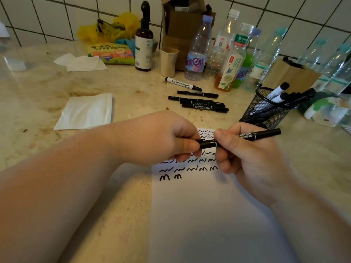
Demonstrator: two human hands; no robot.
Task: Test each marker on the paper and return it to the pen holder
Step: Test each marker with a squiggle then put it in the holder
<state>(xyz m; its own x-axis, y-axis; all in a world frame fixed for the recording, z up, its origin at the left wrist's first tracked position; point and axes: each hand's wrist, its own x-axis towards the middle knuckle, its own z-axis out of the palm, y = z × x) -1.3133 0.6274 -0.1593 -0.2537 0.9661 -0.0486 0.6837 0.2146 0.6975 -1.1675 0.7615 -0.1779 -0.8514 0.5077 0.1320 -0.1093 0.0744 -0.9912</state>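
The left hand (167, 137) pinched the near end of a black marker (241, 138) between thumb and curled fingers, and the right hand (245, 158) gripped the barrel just beside it, fingers wrapped round. The marker was held above the paper (209, 215), its long axis running nearly level from left to right and rising slightly toward the far right, where its free end pointed at the pen holder (266, 111). Whether the left fingers held a cap or the marker's own end could not be told.

The paper lay on the counter below the hands, its upper part covered with rows of black squiggles. The black mesh pen holder stood just beyond the right hand with several markers leaning in it. Further back lay a row of loose markers (197, 100), all lengthwise left to right, the farthest one white-barrelled.

The counter (57, 88) was pale speckled stone with brownish stains. A folded white tissue (85, 112) lay to the left. Along the white-tiled wall (57, 19) stood plastic bottles (197, 50), a dark pump bottle (143, 40), a beige cup (168, 61), a cardboard box (182, 25) and a yellow bag (108, 29).
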